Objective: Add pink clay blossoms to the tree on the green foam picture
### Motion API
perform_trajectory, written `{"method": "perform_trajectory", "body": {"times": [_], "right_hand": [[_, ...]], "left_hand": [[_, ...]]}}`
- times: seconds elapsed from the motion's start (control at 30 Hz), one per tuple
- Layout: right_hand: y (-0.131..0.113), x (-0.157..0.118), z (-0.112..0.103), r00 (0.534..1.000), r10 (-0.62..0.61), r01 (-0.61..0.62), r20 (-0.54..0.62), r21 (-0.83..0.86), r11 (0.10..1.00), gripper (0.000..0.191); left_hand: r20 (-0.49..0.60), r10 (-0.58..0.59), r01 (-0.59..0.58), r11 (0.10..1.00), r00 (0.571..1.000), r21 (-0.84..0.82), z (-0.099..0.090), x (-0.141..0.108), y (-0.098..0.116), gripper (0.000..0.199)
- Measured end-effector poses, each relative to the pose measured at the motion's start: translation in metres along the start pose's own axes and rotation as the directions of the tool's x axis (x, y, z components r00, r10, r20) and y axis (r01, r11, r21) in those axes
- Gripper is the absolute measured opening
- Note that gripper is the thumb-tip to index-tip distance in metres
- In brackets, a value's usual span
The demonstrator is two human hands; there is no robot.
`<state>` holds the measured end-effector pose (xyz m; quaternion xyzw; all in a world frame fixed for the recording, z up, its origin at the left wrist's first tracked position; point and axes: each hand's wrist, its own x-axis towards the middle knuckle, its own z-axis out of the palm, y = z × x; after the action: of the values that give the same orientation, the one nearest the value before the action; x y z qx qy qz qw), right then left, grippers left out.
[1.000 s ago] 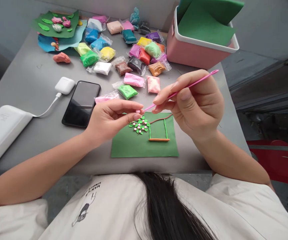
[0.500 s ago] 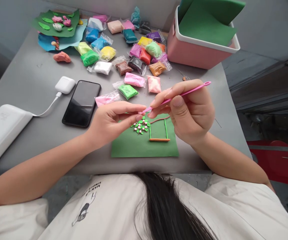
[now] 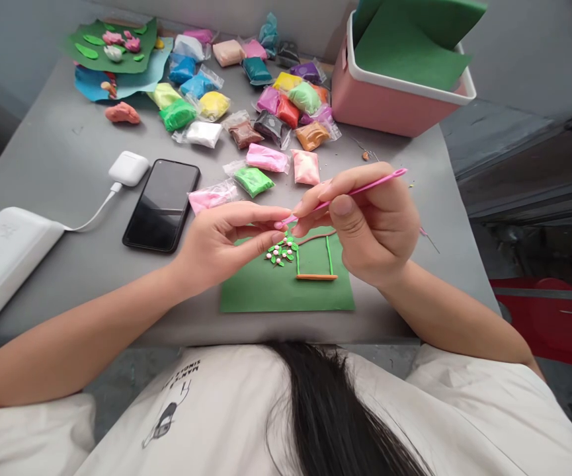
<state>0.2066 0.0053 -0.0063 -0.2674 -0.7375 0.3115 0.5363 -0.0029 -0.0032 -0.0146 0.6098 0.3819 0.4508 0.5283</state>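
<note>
My left hand (image 3: 231, 241) has thumb and forefinger drawn to a narrow pinch around a small pink bit (image 3: 279, 225), which looks like clay. The fingers of my right hand (image 3: 375, 218) grip a pink plastic needle (image 3: 365, 188) like a pen, eye end up, its tip meeting that bit. Both things are over the far edge of the green sheet (image 3: 276, 295), seemingly raised above it.

On the sheet lie the clay blossom branch (image 3: 280, 253), close under my left fingertips, and the clay swing (image 3: 317, 277) to its right. Squeezing too hard could flatten the bit; a slip of the needle could prick my fingertip; clay clinging to the tip might drag out of shape; a wrist let down carelessly could smear the blossoms.

Left of the sheet is the phone (image 3: 161, 205), nearest my left wrist, with the power bank (image 3: 12, 264) farther out. Just beyond the sheet, the pink packet (image 3: 215, 196) and bright green packet (image 3: 254, 181) crowd my knuckles. To its right, a thin wire-like piece (image 3: 431, 242) pokes past my right hand; the surface (image 3: 444, 284) is otherwise roomier there. Toward me, only a narrow strip separates the sheet from the surface's edge.
</note>
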Motion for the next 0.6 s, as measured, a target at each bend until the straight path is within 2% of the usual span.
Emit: {"method": "perform_trajectory", "body": {"times": [0.13, 0.33, 0.6], "right_hand": [[-0.0004, 0.0014, 0.0013, 0.999, -0.04, 0.041, -0.009, 0.058, 0.997, 0.007], [0.0019, 0.0014, 0.0016, 0.999, -0.037, 0.036, 0.038, 0.04, 0.999, 0.012], [0.0025, 0.0007, 0.0032, 0.994, -0.095, 0.089, 0.047, 0.131, 0.987, 0.005]], "left_hand": [[-0.002, -0.027, 0.026, 0.999, 1.0, -0.044, 0.0016, -0.0016, 0.0025, 0.028], [0.005, -0.045, 0.045, 0.999, 0.999, -0.017, 0.0019, -0.0028, 0.0047, 0.03], [0.026, -0.037, 0.038, 0.999, 0.999, -0.015, 0.0014, -0.0018, 0.0049, 0.027]]}}
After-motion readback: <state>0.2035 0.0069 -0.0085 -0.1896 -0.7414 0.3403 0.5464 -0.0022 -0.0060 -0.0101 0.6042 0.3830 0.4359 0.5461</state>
